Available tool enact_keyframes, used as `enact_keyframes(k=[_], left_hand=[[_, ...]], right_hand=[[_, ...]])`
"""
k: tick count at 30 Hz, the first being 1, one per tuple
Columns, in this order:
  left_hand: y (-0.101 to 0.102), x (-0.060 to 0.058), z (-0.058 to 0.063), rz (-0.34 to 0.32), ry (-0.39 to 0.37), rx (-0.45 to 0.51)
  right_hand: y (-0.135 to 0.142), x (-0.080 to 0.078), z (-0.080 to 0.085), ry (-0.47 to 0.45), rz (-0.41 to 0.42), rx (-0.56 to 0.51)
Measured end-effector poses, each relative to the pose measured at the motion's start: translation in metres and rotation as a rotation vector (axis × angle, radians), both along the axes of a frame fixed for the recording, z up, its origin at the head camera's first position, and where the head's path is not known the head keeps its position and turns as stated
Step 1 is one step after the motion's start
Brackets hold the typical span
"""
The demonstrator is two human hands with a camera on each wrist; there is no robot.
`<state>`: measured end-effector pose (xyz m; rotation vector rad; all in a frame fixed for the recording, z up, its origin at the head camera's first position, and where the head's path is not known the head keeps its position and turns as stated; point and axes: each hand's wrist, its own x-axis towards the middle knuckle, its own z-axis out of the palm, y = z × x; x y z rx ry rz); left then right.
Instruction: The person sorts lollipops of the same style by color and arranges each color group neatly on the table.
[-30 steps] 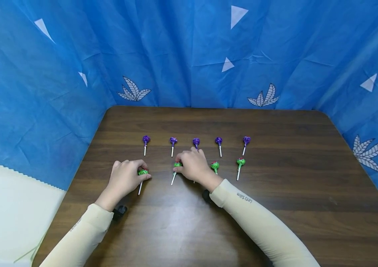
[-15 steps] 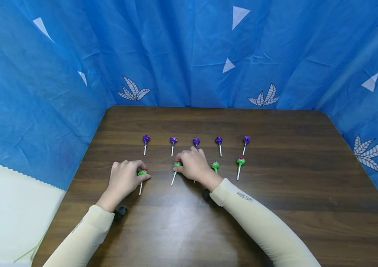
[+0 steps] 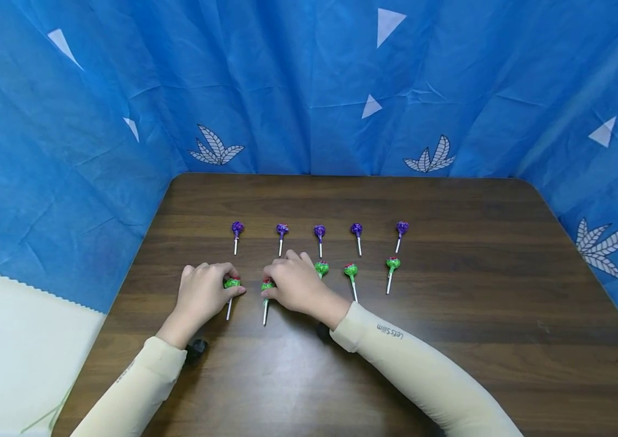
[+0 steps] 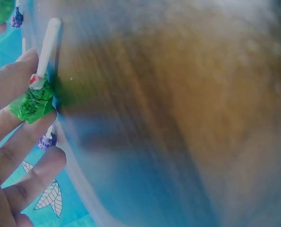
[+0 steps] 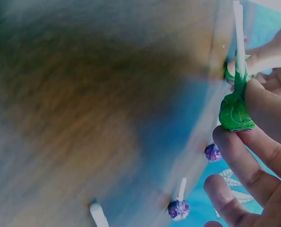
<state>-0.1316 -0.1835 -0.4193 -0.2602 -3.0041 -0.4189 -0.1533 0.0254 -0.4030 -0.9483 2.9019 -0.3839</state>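
Two green-wrapped lollipops are in my hands at the left of the table. My left hand [image 3: 202,295] pinches the leftmost green lollipop [image 4: 35,101] by its wrapped head between thumb and fingers, its white stick pointing toward me. Just to the right, my right hand [image 3: 298,285] pinches another green lollipop [image 5: 235,111] the same way, thumb on one side of the head and fingertips on the other. Behind my right hand lies a third green lollipop [image 3: 322,268], its stick partly hidden by that hand.
Farther back, several purple lollipops form a row, from a left one [image 3: 238,227] to a right one [image 3: 402,228]. More green lollipops [image 3: 350,271] lie right of my right hand, one [image 3: 393,264] farthest right. A blue patterned curtain [image 3: 309,91] borders the brown table [image 3: 478,273].
My right hand has moved left and slightly toward me with its green lollipop, closer to my left hand. The middle purple and green lollipops show more fully. The left hand has barely moved.
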Motion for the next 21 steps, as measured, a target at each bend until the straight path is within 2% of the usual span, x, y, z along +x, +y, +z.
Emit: enact_keyframes(k=[6, 13, 17, 21], left_hand=[[0.005, 0.001, 0.000, -0.002, -0.010, 0.001], [0.007, 0.002, 0.003, 0.006, -0.019, -0.003], [0.010, 0.003, 0.008, 0.005, -0.028, -0.018], [0.016, 0.001, 0.018, 0.001, -0.019, -0.019]], right_hand=[[-0.002, 0.000, -0.008, 0.002, -0.005, 0.047], [0.006, -0.001, -0.011, 0.007, 0.007, 0.022], [0.023, -0.004, -0.004, 0.009, -0.005, -0.051], [0.056, -0.012, 0.001, 0.018, -0.056, -0.119]])
